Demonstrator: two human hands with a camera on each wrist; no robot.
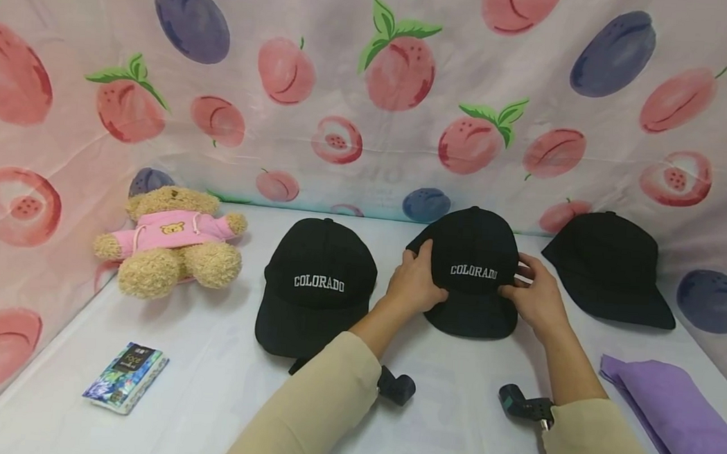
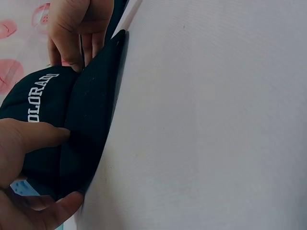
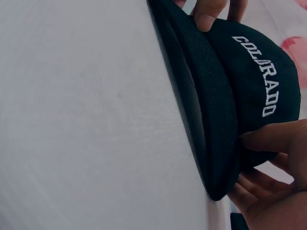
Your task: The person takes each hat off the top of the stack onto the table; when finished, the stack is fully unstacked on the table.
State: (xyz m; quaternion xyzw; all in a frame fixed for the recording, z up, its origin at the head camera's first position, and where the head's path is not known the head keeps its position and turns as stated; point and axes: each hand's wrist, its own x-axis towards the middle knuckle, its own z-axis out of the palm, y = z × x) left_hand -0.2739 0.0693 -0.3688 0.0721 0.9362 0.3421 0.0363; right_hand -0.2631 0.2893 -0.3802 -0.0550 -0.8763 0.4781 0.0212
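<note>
Black fabric is filling both grips: the left hand (image 1: 418, 279) and the right hand (image 1: 537, 293) are clamping the middle cap (image 1: 474, 241) from its two sides, thumbs pressing in front near where the crown is meeting the brim. That cap is sitting toward the far side of the tabletop (image 1: 453, 399), between the left cap (image 1: 321, 252) and the right cap (image 1: 608, 263). I'm judging this step to be placing or straightening it; the next move is probably calling for even, two-sided handling. Both sleeved forearms (image 1: 322, 398) are slanting inward from the near side.
</note>
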